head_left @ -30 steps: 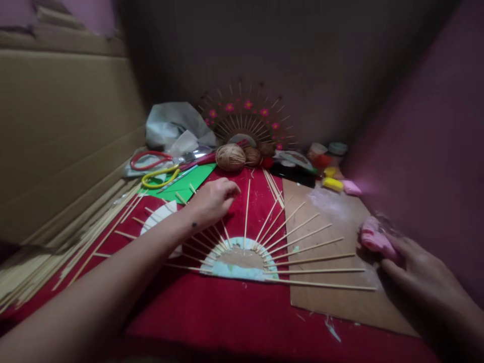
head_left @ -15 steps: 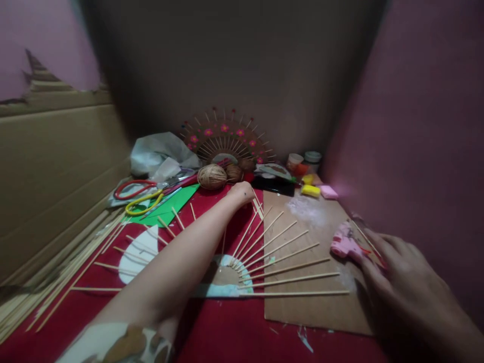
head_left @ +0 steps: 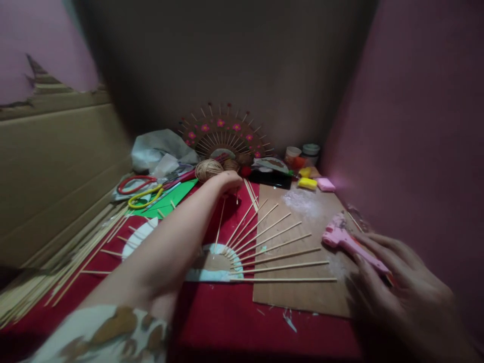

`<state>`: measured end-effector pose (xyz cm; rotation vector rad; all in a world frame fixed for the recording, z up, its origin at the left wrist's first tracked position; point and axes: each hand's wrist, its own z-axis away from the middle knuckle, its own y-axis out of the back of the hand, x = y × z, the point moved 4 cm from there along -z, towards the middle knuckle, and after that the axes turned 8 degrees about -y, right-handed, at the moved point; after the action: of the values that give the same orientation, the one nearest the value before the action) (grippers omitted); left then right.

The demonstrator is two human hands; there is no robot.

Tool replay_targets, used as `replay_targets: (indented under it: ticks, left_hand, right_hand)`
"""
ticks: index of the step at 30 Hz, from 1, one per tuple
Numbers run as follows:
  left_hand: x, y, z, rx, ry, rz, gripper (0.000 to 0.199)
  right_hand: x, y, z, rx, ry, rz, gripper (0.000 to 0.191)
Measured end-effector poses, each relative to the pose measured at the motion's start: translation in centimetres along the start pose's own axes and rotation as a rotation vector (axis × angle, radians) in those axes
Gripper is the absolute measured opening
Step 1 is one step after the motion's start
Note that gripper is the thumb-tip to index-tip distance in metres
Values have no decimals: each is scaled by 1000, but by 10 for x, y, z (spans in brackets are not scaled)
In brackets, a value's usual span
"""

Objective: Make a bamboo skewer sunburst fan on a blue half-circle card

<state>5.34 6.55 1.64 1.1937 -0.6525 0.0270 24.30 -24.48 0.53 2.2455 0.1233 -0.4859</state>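
Observation:
My left hand (head_left: pixel 230 181) reaches across to the far side of the red cloth, near the yarn balls. Its fingers curl downward and are mostly hidden; what they hold cannot be made out. Below my forearm lies a half-round base (head_left: pixel 214 260) with a pale blue rim, and thin sticks (head_left: pixel 270 239) fan out from it. At the right, my right hand (head_left: pixel 397 282) is closed round the handle of a pink glue gun (head_left: pixel 340 237), whose nozzle end points away to the left. My left forearm hides part of the fan's left side.
A brown board (head_left: pixel 298 297) lies under the right-hand sticks. Scissors (head_left: pixel 143 194), green paper (head_left: pixel 166 201) and loose sticks (head_left: pixel 75 257) are at the left. Behind stand a finished flowered fan (head_left: pixel 227 126), yarn (head_left: pixel 207 170), a black phone-like object (head_left: pixel 270 179) and yellow clay (head_left: pixel 307 183).
My left hand has shifted slightly left and away from the loose sticks by the board. The glue gun has turned, showing more of its handle in my right hand. The view has moved a little.

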Motion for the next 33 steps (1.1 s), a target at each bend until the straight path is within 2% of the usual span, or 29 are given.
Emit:
replay_targets:
  ticks: [3,6,9,12,14,16,18,22,27,33]
  left_hand:
    - [-13,9,31,-44,72,58,23]
    - [-22,10,71,-52,63,122,28]
    - [-26,2,110,-51,-1,178,24]
    - [-23,-11,140,-91,-89,206,15]
    - [-17,-15,154,-55,-204,166,10]
    - [-12,-18,164,-7,-320,76,11]
    - [-11,-18,170,22,-379,5,15]
    - [-25,-19,175,56,-359,1,13]
    - [-40,-21,169,56,-368,27,10]
    - [-35,-17,162,84,-400,-58,11]
  right_hand:
    - [-4,1,1,-9,-38,-130,30]
    - [-19,-5,-7,-103,-71,-290,26]
    - [-46,-23,-25,-327,-173,-463,29]
    - [-82,-57,-39,-638,-375,-745,46]
    - [-106,-83,-44,-784,-497,-918,41]
    - [-128,-106,-45,-906,-535,-1034,24]
    - [-142,-123,-46,-929,-527,-1085,20]
    - [-152,-141,-48,-857,-521,-1085,12]
    - [-157,-146,-52,-828,-491,-1060,10]
    - [-163,-147,-52,-809,-514,-1043,23]
